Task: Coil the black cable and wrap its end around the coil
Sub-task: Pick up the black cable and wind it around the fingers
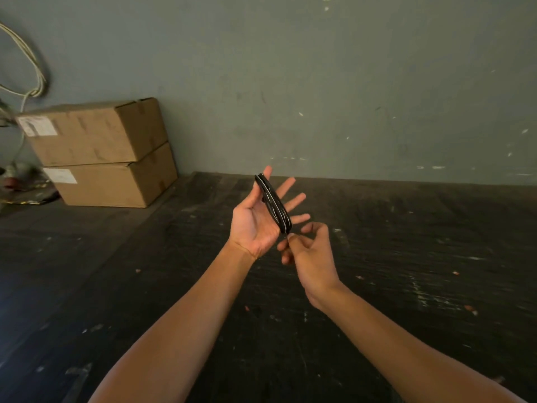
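The black cable (273, 203) is wound in several loops around my left hand (255, 219), running from the thumb side down across the palm to the hand's lower edge. That hand is held up, palm toward me, fingers spread. Just below the coil, my right hand (308, 254) pinches the cable's short free end between thumb and fingers. Both hands hover above the dark floor, close together in the middle of the view.
Two stacked cardboard boxes (101, 152) stand against the grey-green wall (319, 82) at the left. Pale cables (35, 71) hang on the wall at the far left, with clutter below them. The dark, scuffed floor (406, 257) spreads beneath my arms.
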`<act>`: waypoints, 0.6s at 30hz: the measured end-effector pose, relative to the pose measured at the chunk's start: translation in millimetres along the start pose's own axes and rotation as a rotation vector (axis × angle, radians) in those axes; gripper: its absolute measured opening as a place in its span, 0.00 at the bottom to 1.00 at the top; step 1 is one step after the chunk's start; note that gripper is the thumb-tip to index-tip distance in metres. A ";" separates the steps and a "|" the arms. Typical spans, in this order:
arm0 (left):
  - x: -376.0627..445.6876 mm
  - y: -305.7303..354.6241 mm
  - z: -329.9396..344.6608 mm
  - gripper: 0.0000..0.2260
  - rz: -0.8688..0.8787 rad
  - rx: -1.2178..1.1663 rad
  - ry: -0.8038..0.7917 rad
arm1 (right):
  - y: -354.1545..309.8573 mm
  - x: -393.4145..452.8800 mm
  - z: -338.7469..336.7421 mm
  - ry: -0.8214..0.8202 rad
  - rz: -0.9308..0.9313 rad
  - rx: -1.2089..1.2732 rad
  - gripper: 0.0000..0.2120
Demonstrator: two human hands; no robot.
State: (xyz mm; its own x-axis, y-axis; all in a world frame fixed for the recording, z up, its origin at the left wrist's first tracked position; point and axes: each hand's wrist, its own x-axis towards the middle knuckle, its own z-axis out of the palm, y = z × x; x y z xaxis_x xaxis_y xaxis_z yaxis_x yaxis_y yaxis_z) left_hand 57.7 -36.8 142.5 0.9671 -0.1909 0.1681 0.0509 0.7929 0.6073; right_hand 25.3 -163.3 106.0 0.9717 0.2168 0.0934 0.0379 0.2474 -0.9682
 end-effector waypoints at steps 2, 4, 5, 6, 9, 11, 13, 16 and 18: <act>-1.8 -3.4 0.0 0.19 0.027 -0.016 0.030 | -0.7 -3.0 2.0 0.008 -0.100 -0.042 0.16; -3.8 -5.3 -0.4 0.18 0.044 -0.014 0.049 | -2.1 -3.3 2.2 -0.027 -0.165 -0.090 0.19; -4.6 -5.2 -1.2 0.18 0.047 0.001 0.061 | -3.4 -3.1 1.2 -0.056 -0.179 -0.136 0.20; -5.5 -5.1 -2.2 0.19 0.046 0.024 0.074 | -4.7 -2.8 -0.1 -0.091 -0.182 -0.189 0.20; -8.6 -6.3 -4.9 0.19 0.040 0.120 0.099 | -6.5 -0.3 -5.3 -0.186 -0.133 -0.298 0.16; -10.7 -8.0 -5.5 0.19 0.041 0.177 0.110 | -4.9 1.3 -7.2 -0.217 -0.064 -0.288 0.14; -13.5 -10.0 -4.2 0.18 0.049 0.232 0.125 | -1.9 2.0 -8.5 -0.238 0.020 -0.172 0.12; -18.3 -14.7 -0.3 0.16 0.039 0.310 0.121 | 2.3 1.2 -11.5 -0.255 0.069 -0.073 0.10; -20.7 -19.6 1.3 0.16 0.017 0.348 0.133 | 6.1 1.7 -14.5 -0.249 0.053 -0.146 0.08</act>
State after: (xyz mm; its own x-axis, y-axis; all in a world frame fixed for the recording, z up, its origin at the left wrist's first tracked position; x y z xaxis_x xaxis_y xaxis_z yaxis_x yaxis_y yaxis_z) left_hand 36.4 -49.2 128.1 0.9922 -0.0845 0.0920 -0.0310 0.5466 0.8368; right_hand 30.6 -175.1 96.9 0.8870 0.4551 0.0787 0.0396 0.0947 -0.9947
